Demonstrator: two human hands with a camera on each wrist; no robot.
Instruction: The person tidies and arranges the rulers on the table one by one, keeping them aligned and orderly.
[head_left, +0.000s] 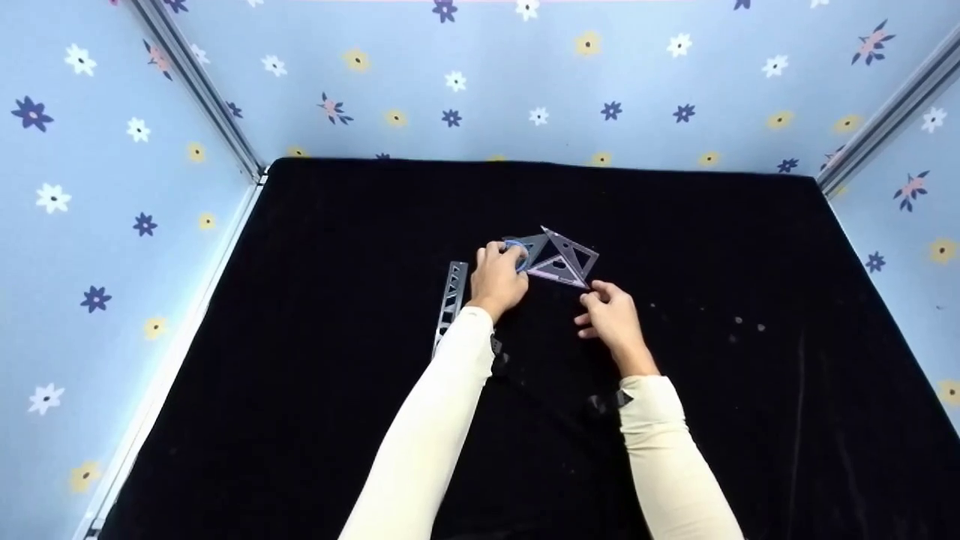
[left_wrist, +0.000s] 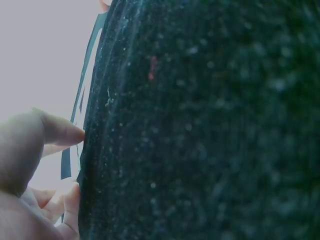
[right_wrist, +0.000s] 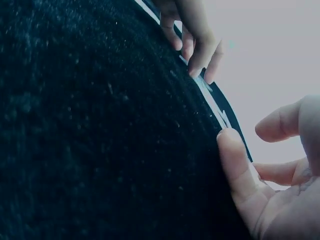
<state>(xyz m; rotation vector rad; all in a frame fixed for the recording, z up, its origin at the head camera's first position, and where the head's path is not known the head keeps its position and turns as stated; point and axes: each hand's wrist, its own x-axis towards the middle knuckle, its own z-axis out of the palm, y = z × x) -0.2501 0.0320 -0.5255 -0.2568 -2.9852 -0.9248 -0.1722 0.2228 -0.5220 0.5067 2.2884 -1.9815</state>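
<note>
In the head view my left hand [head_left: 496,279] lies over a clear piece with a blue curved edge [head_left: 519,244], fingertips on it; much of that piece is hidden beneath. Beside it, a clear set square [head_left: 566,246] overlaps a second triangular piece with a pale pink edge [head_left: 556,277]. My right hand [head_left: 613,319] has its fingertips at their near right corner, thumb and fingers apart in the right wrist view. A clear ruler with cut-out shapes [head_left: 450,296] lies left of the left hand, its near end behind the sleeve.
A black cloth [head_left: 337,337] covers the table. Blue flowered panels [head_left: 510,82] rise behind and at both sides, with metal posts at the corners. A few small pale specks [head_left: 750,324] dot the cloth on the right.
</note>
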